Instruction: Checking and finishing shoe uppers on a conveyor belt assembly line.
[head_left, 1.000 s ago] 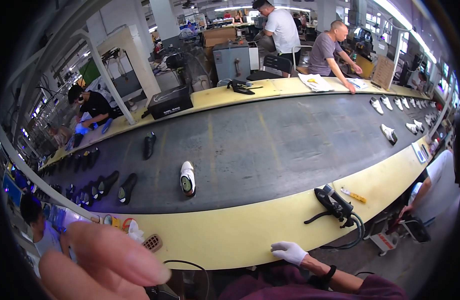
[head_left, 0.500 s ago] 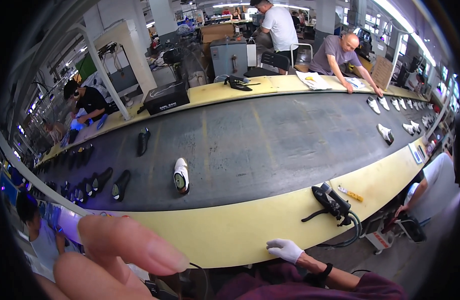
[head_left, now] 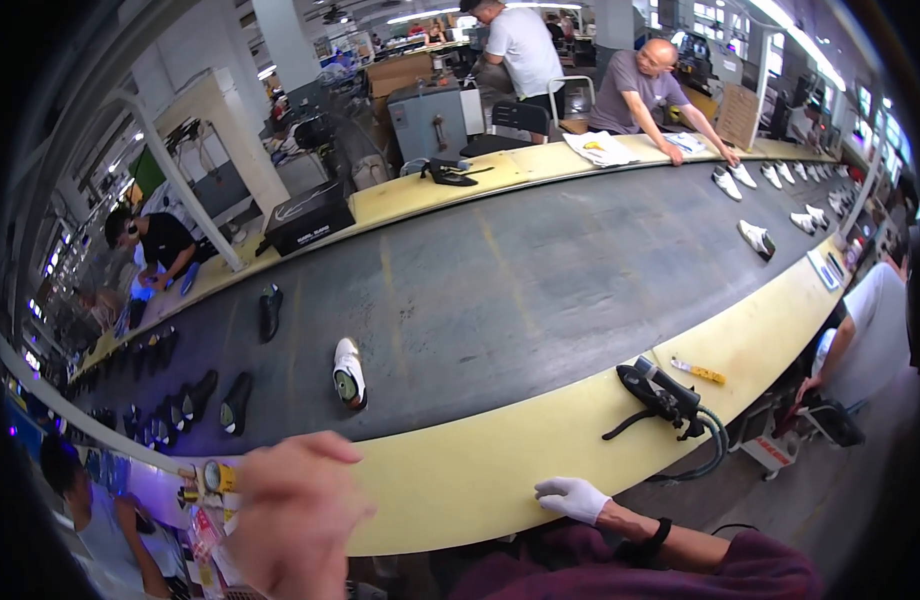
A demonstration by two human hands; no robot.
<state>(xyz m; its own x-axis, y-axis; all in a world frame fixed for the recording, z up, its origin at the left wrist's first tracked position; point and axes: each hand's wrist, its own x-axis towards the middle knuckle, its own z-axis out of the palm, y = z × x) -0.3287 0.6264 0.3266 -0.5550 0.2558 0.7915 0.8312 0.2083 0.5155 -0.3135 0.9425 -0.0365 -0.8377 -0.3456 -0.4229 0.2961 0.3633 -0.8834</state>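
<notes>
Since half a second earlier, the blurred left hand point(head_left: 295, 515) had dropped lower and pulled back from the lens, and the white shoe point(head_left: 349, 372) had ridden further along the dark conveyor belt point(head_left: 540, 270). In the head view, the left hand hung close to the camera, below the shoe; its grip could not be told. The gloved right hand point(head_left: 573, 497) rested flat and empty on the yellow desk point(head_left: 480, 465), below the belt, fingers loosely spread. A black hand tool point(head_left: 660, 397) with a hose lay on the desk, right of the shoe.
</notes>
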